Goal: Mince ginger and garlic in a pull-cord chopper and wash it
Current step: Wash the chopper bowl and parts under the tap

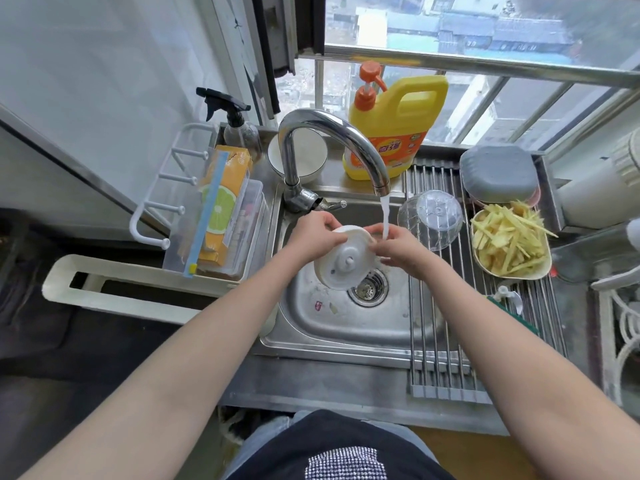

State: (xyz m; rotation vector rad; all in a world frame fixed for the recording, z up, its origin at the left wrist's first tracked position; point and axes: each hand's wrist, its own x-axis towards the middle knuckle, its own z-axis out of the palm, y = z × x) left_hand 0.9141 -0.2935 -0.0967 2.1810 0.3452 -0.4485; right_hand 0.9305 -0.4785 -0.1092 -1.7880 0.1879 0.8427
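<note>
Over the steel sink (346, 327) I hold the white round chopper lid (346, 261) tilted on edge, its underside with the centre hub facing me. My left hand (313, 237) grips its upper left rim. My right hand (398, 245) holds the right rim, fingers under the water stream (384, 216) running from the curved tap (332, 133). The clear chopper bowl (431, 220) lies upside down on the roll-up drying rack (440, 334) to the right. A small white part (509, 296), perhaps the blade piece, lies on the rack lower down.
A plate of yellow ginger strips (509, 244) sits on the rack at right, grey containers (498, 174) behind it. Yellow detergent jug (398, 123), white bowl (304, 157) and spray bottle (235, 126) stand behind the sink. A clear box with an orange carton (221, 209) is left.
</note>
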